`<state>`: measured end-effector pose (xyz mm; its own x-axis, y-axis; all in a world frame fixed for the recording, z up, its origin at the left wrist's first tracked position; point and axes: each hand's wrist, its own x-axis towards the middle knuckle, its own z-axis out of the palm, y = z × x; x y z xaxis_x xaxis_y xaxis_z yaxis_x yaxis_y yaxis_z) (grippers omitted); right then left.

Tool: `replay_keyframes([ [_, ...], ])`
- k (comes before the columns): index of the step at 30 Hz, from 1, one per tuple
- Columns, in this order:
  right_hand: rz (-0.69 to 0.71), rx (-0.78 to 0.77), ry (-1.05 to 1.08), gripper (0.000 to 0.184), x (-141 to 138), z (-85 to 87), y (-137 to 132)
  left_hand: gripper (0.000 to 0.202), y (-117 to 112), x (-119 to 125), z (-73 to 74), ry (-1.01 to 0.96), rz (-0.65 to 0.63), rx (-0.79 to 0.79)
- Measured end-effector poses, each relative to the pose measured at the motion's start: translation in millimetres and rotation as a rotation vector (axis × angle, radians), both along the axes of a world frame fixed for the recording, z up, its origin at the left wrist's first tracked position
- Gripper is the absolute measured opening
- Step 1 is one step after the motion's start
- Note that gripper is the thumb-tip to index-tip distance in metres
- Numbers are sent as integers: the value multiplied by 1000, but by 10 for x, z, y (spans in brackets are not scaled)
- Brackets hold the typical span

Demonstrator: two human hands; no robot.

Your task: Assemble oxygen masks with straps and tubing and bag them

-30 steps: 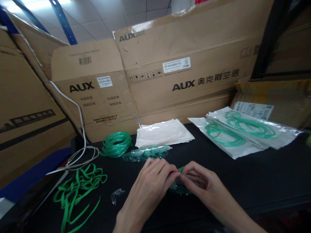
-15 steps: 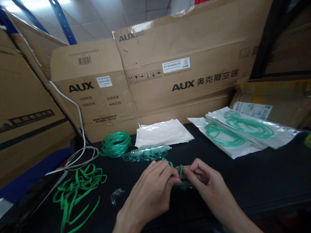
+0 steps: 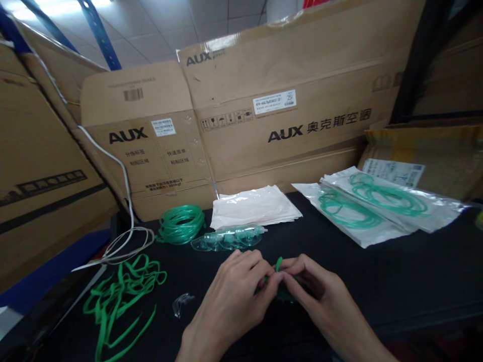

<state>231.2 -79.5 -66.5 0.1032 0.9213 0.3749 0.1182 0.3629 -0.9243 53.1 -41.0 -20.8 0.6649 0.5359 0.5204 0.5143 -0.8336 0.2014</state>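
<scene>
My left hand (image 3: pixel 234 296) and my right hand (image 3: pixel 320 296) meet over the front of the black table, fingertips pressed together. Between them a short end of green elastic strap (image 3: pixel 278 264) sticks up, pinched by my left thumb and fingers. Under the fingers shows a bit of a clear greenish mask (image 3: pixel 286 297), mostly hidden; my right thumb and fingers are closed at its edge, beside the strap. Behind my hands lies a row of nested clear green masks (image 3: pixel 228 238). To the left is a loose tangle of green elastic straps (image 3: pixel 124 289).
Coiled green tubing (image 3: pixel 181 224) lies beside white packets (image 3: pixel 254 207). Bagged tubing (image 3: pixel 349 213) rests at the right. Small clear pieces (image 3: pixel 182 303) lie left of my hand. A white cable (image 3: pixel 126 181) hangs at the left; cardboard boxes (image 3: pixel 234 151) wall the back.
My fingertips have drawn closer together. The strap that looped across the mask edge now shows only as a short upright end between my fingers.
</scene>
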Motion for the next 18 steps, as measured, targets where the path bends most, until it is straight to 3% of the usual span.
replay_keyframes([
  [7, -88, -34, 135, 37, 25, -6, 65, 24, -16, -14, 56, -263, -76, 165],
  [11, -103, -23, 158, 42, 44, 14, 89, 28, -15, -50, 122, -409, -8, 164],
  [18, -274, -22, 298, 38, 101, 83, 63, 27, -12, -62, 133, -189, 117, 38],
])
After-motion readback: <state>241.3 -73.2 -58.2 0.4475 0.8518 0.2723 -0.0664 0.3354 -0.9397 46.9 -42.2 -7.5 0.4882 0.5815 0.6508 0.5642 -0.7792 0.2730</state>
